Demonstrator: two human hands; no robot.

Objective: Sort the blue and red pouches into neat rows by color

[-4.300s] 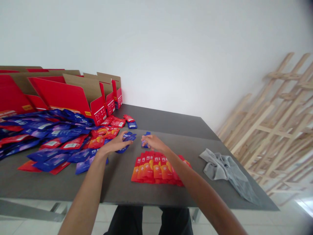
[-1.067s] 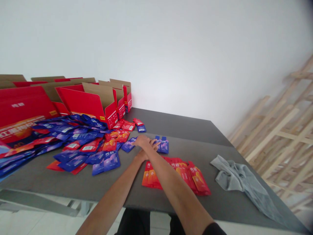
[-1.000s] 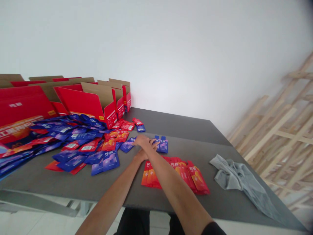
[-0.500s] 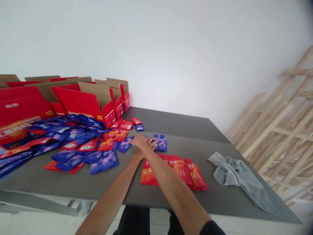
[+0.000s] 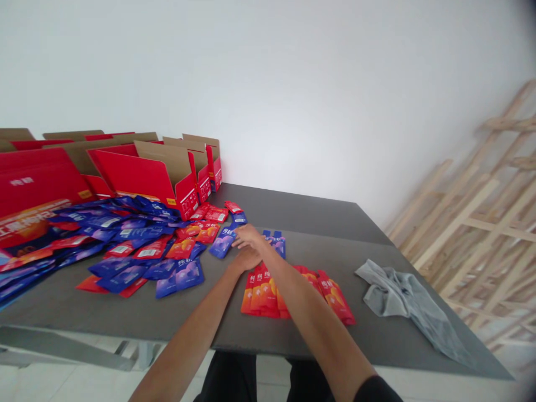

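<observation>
- Blue pouch [image 5: 221, 241] lies on the dark table [image 5: 318, 220], just left of the right hand [image 5: 250, 236], top end close by a small red-and-blue cluster [image 5: 233, 207].
- Right hand: fingers bent at the pouch's near edge. Gripping or only touching, I can't tell from my feed.
- Left hand [image 5: 246, 259] sits under the right forearm [image 5: 310, 307], near the blue pair [image 5: 279, 244]. Fingers mostly covered, so no call on its grip.
- Main risk, my judgement: crossed arms. If the forearm dips or sweeps, it could skew the red row [image 5: 258, 291] below it.
- Next: film looks slick. A push instead of a pinch could skate the pouch into the cluster.
- Red row overlaps like shingles; one snag could shift several.
- Loose pile [image 5: 140, 226] is heaped unevenly; I'd expect a slump if one gets pulled from low down.
- Materials: pouches flat, rectangular, satiny printed film. Cartons [image 5: 132, 170] glossy red outside, bare brown board inside, flaps up. Cloth [image 5: 385, 296] grey, thin, crumpled. Rack [image 5: 456, 222] pale wood slats, blurred.
</observation>
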